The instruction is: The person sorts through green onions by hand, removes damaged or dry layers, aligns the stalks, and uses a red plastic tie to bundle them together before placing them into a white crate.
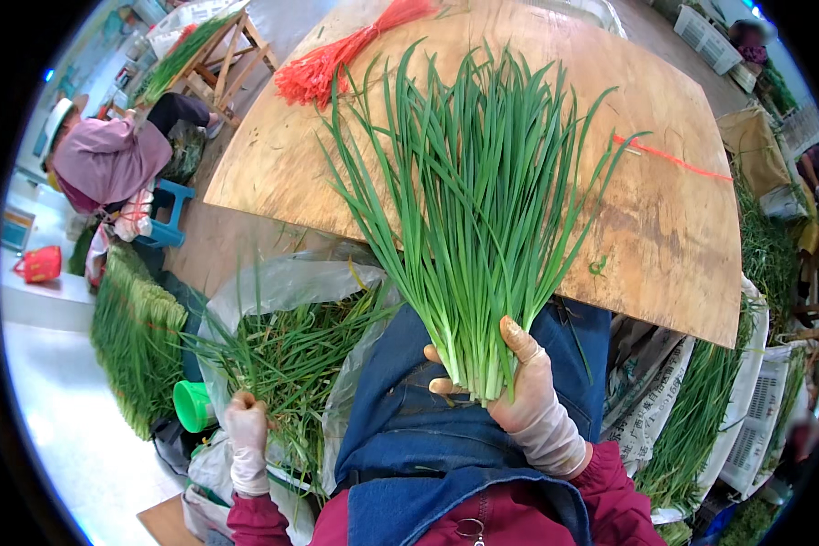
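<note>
A fanned bunch of garlic chives [482, 200] rests its leafy part over the wooden board, with its pale stem ends toward me. My right hand [526, 387], in a whitish glove with worn fingertips, is wrapped round those stem ends above my lap. To the left, my gloved left hand [247, 429] is closed beside an open clear plastic bag [287, 282]. Loose green leaves [314, 341] fill that bag. Some thin blades stand just above the left fist, but whether it grips them cannot be made out.
Red plastic ties [337, 64] lie on the board [664, 246], and one red strand [673, 156] lies at its right. A stack of chives [136, 337] and a green cup [194, 406] are at left. More chives [692, 437] fill a sack at right. A person [109, 159] sits far left.
</note>
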A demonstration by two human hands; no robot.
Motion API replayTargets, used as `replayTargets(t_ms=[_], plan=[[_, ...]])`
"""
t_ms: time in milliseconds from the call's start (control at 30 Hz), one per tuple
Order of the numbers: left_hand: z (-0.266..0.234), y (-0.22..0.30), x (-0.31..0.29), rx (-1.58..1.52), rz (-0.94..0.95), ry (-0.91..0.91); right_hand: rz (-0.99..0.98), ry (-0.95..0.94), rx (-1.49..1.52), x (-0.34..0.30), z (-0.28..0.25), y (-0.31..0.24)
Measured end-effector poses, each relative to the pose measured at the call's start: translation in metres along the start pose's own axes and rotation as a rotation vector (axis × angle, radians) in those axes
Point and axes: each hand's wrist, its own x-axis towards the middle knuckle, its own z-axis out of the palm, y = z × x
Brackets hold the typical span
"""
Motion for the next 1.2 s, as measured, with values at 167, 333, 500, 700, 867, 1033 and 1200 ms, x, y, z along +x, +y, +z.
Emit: replayTargets(t_ms=[167,333,500,700,867,1033,1200], plan=[[0.047,0.065,-0.02,0.0,0.434,-0.062,-0.003,0.013,-0.021,-0.001,0.0,-0.001],[0.09,0.175,-0.04,-0.155,1.09,-0.193,-0.029,0.046,-0.059,0.001,-0.004,0.001],[0.121,0.229,-0.032,0.013,1.013,-0.19,-0.023,0.046,-0.083,0.0,0.001,0.002],[0.139,0.246,-0.01,0.262,0.819,-0.332,-0.016,0.041,-0.055,0.001,-0.003,0.002],[0.139,0.24,-0.009,0.017,0.697,-0.453,-0.004,0.01,-0.019,0.0,-0.003,0.0],[0.109,0.238,-0.033,-0.392,0.394,-0.616,-0.019,-0.004,-0.025,0.0,-0.005,0.0],[0.089,0.224,-0.055,-0.655,0.571,-0.577,-0.014,0.001,-0.029,0.0,-0.003,0.0]])
